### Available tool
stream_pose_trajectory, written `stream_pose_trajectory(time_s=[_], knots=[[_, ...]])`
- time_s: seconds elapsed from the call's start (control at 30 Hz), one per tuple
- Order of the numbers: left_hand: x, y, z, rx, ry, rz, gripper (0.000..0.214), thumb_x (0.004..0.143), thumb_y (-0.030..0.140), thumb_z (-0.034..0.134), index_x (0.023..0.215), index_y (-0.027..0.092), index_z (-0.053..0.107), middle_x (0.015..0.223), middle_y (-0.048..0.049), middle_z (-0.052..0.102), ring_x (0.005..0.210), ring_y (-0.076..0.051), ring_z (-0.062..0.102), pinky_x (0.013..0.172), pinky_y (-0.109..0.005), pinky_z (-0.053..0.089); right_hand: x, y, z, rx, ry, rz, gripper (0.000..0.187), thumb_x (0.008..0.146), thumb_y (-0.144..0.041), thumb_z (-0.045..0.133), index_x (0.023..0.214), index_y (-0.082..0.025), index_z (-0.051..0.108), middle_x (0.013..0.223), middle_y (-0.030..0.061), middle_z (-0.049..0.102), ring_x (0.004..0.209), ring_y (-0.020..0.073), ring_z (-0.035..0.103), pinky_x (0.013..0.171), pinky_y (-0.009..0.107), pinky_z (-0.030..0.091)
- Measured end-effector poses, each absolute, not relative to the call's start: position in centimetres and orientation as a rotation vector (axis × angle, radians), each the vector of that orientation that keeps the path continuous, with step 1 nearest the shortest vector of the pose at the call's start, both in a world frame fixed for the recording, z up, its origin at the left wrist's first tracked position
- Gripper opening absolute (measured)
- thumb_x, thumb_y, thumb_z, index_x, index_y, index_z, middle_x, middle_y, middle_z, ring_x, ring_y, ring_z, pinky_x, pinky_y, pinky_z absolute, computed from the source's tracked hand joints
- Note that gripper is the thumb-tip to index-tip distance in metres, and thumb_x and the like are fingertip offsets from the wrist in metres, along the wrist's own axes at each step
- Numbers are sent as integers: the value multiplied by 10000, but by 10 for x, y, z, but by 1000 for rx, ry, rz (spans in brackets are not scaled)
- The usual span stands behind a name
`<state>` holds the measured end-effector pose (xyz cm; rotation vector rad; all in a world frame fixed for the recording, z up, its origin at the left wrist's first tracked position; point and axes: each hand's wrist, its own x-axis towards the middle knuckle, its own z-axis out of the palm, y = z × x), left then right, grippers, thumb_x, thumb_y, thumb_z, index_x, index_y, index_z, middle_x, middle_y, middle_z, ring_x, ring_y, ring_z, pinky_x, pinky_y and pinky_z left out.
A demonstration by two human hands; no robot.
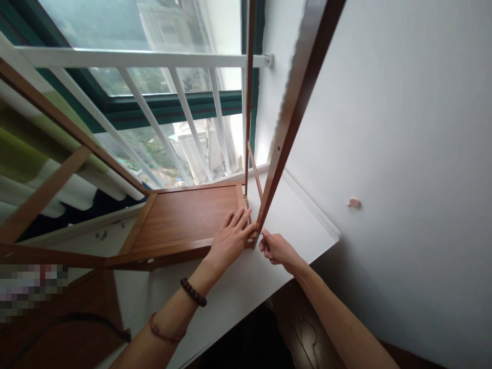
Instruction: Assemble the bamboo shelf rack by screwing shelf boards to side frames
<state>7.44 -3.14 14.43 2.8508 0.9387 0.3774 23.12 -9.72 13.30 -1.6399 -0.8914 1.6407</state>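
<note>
Our left hand (230,237) lies flat with its fingers spread on the near right corner of the brown rectangular wooden shelf panel (184,218) and grips nothing. Our right hand (274,250) is closed in a pinch at the foot of the tall brown wooden upright post (286,123), just beside the left fingertips. The panel rests on the white bench (300,220) under the window.

Status, as we judge it: the panel already meets the upright post and the thin brown rear post (249,102) at this corner. Small dark fasteners (103,234) lie loose on the bench, so some joints are probably not yet fixed.

Not verifiable:
- What the right hand pinches is too small to make out.
- The corner joint is covered by both hands.
- The post tops are cut off.
- A patch at lower left is pixelated.
</note>
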Motion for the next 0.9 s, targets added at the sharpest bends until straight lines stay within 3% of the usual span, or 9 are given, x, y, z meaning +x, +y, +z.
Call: stream_pose_trajectory(time_s=[0.13, 0.27, 0.37, 0.47, 0.53, 0.63, 0.9], knots=[[73, -31, 142, 2840, 939, 404, 386, 821, 106, 447, 1160, 261, 545, 1354, -93, 485, 1309, -284, 346, 1051, -494, 245, 232, -95, 142, -1597, -934, 1680, 470, 899, -477, 261, 616, -168, 473, 337, -79, 336, 283, 46, 211, 325, 181, 165], [72, -29, 144, 2835, 910, 399, 295, 792, 137, 489, 1064, 201, 583, 1376, -128, 449, 1320, -305, 316, 1056, -508, 231, 238, -98, 141, -1587, -1076, 1542, 349, 904, -413, 313, 774, -158, 512, 456, -28, 543, 311, 65, 359, 365, 196, 278], [75, -24, 150, 2839, 779, 374, 274, 750, 171, 527, 1013, 178, 603, 1306, -121, 515, 1333, -298, 284, 1090, -501, 167, 252, -104, 140, -1560, -1377, 1196, 229, 910, -302, 342, 970, -171, 520, 705, 10, 652, 477, 87, 524, 555, 240, 439], [82, -16, 159, 2818, 624, 328, 206, 720, 193, 542, 900, 189, 641, 1080, -86, 642, 1236, -275, 413, 1110, -478, 125, 266, -111, 140, -1489, -1803, 829, 294, 880, -166, 381, 1133, -209, 523, 989, 60, 635, 778, 134, 598, 777, 309, 464], [88, -11, 163, 2802, 578, 295, 129, 704, 191, 542, 772, 195, 652, 899, -70, 674, 1081, -261, 520, 1097, -467, 162, 272, -113, 138, -1474, -1983, 683, 361, 873, -180, 442, 1227, -237, 484, 1085, 78, 600, 853, 159, 591, 807, 329, 466], [94, -9, 166, 2790, 561, 270, 127, 703, 192, 531, 623, 190, 629, 702, -72, 652, 896, -257, 560, 1034, -460, 255, 276, -112, 132, -1475, -2073, 580, 417, 873, -297, 512, 1282, -252, 448, 1097, 86, 601, 783, 159, 601, 763, 323, 486], [95, -12, 165, 2787, 605, 313, 122, 672, 237, 540, 561, 202, 578, 614, -55, 602, 737, -239, 525, 949, -435, 295, 285, -101, 113, -1234, -2164, 562, 440, 871, -355, 520, 1294, -243, 471, 1079, 99, 644, 963, 204, 611, 837, 338, 487]])
